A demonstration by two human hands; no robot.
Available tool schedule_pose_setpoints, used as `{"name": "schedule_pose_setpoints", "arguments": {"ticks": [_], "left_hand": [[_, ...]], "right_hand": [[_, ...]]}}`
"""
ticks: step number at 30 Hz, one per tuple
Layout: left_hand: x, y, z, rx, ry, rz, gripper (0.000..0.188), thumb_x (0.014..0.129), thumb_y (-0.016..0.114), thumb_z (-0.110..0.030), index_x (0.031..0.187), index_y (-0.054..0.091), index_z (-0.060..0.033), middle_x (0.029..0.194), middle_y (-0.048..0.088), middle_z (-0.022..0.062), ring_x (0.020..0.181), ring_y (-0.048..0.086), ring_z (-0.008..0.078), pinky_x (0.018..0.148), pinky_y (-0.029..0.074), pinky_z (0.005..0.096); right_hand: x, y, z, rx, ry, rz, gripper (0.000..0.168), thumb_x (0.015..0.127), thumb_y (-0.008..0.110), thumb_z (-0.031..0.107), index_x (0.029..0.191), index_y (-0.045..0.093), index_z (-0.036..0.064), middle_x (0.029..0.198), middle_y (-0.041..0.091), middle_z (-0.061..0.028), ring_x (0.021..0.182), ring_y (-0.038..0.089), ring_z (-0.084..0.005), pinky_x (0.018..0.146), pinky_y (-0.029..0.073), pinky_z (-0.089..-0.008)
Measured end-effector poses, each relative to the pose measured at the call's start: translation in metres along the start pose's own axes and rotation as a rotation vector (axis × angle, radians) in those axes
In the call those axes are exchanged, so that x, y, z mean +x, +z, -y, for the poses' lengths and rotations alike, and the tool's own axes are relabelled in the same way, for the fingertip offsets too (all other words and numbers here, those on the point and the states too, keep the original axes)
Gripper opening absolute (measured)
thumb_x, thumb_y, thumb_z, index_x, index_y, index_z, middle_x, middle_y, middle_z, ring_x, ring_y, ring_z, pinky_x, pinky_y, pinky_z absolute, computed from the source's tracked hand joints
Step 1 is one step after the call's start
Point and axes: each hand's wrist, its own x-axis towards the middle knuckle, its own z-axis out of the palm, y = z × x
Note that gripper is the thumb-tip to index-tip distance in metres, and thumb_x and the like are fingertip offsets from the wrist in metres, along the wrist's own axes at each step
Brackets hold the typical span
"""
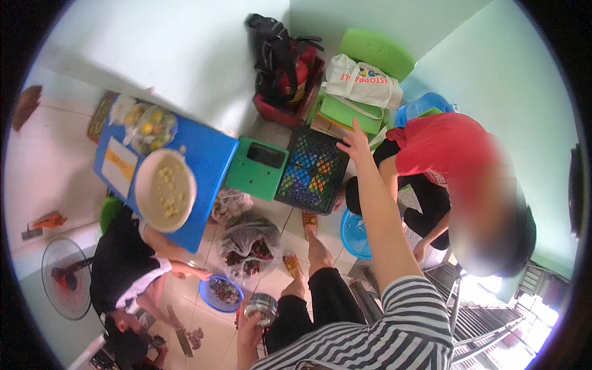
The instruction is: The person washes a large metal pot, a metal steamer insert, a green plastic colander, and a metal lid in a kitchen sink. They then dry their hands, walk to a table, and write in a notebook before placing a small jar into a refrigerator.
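My left hand [249,329] grips a round steel container [260,309] beside my thigh, near a blue plastic colander [221,293] of chopped food. My right arm stretches forward; my right hand [355,142], fingers spread and holding nothing, is above the edge of a black plastic crate [312,171] and near a green plastic chair [354,111]. A white tote bag [363,82] bearing writing lies on the chair. Left of the crate is a green plastic stool [257,167] with a dark phone-like object [266,155] on it.
A blue table [210,162] holds a cream basin [165,190] with pale yellow pieces. A clear bag [249,249] of dark red produce sits on the tiles. Co-workers bend at left [125,268] and right [444,148]. A blue basin [355,233] and a fire extinguisher [294,81] stand nearby.
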Motion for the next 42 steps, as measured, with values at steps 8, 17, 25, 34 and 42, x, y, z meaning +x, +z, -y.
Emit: {"name": "schedule_pose_setpoints", "arguments": {"ticks": [8, 17, 25, 34, 42], "left_hand": [[0.092, 0.062, -0.002, 0.128, -0.182, -0.056, 0.069, 0.067, 0.070, 0.005, 0.128, 0.039, -0.0024, 0.113, 0.055, 0.0110, 0.103, 0.057, 0.0224, 0.090, 0.046, 0.0358], [0.140, 0.082, -0.007, 0.190, -0.281, 0.031, 0.061, 0.064, 0.071, 0.005, 0.121, 0.047, 0.0012, 0.108, 0.060, 0.0108, 0.098, 0.060, 0.0220, 0.088, 0.048, 0.0353], [0.241, 0.191, -0.048, 0.371, 0.001, 0.406, 0.068, 0.061, 0.072, -0.002, 0.125, 0.048, -0.0015, 0.119, 0.054, 0.0116, 0.101, 0.058, 0.0205, 0.090, 0.046, 0.0328], [0.281, 0.261, -0.079, 0.352, -0.186, 0.567, 0.069, 0.063, 0.071, -0.005, 0.128, 0.048, -0.0013, 0.111, 0.059, 0.0093, 0.100, 0.058, 0.0174, 0.089, 0.045, 0.0293], [0.242, 0.226, -0.082, 0.262, -0.198, 0.408, 0.061, 0.065, 0.070, -0.003, 0.123, 0.051, 0.0024, 0.107, 0.061, 0.0099, 0.094, 0.061, 0.0168, 0.085, 0.047, 0.0287]], "right_hand": [[0.179, 0.025, 0.068, 0.368, -0.157, -0.104, 0.093, 0.072, 0.067, 0.059, 0.140, 0.024, 0.013, 0.143, 0.021, -0.0208, 0.132, 0.021, -0.0379, 0.099, 0.030, -0.0598], [0.255, 0.000, 0.084, 0.596, -0.237, -0.383, 0.050, 0.080, 0.064, 0.013, 0.125, 0.043, 0.003, 0.117, 0.053, -0.0136, 0.102, 0.056, -0.0330, 0.083, 0.045, -0.0605], [0.142, -0.017, 0.020, 0.407, -0.285, -0.098, 0.036, 0.076, 0.056, 0.000, 0.112, 0.054, -0.002, 0.108, 0.058, -0.0140, 0.095, 0.060, -0.0291, 0.083, 0.052, -0.0471], [-0.095, 0.017, -0.057, -0.833, -1.010, 0.442, 0.055, 0.059, 0.071, 0.004, 0.112, 0.054, -0.001, 0.108, 0.059, -0.0223, 0.101, 0.058, -0.0374, 0.078, 0.049, -0.0372], [-0.145, 0.029, -0.064, -0.802, -0.180, 0.904, 0.083, 0.063, 0.079, 0.013, 0.133, 0.037, 0.003, 0.121, 0.053, -0.0172, 0.113, 0.052, -0.0266, 0.096, 0.040, -0.0348]]}}
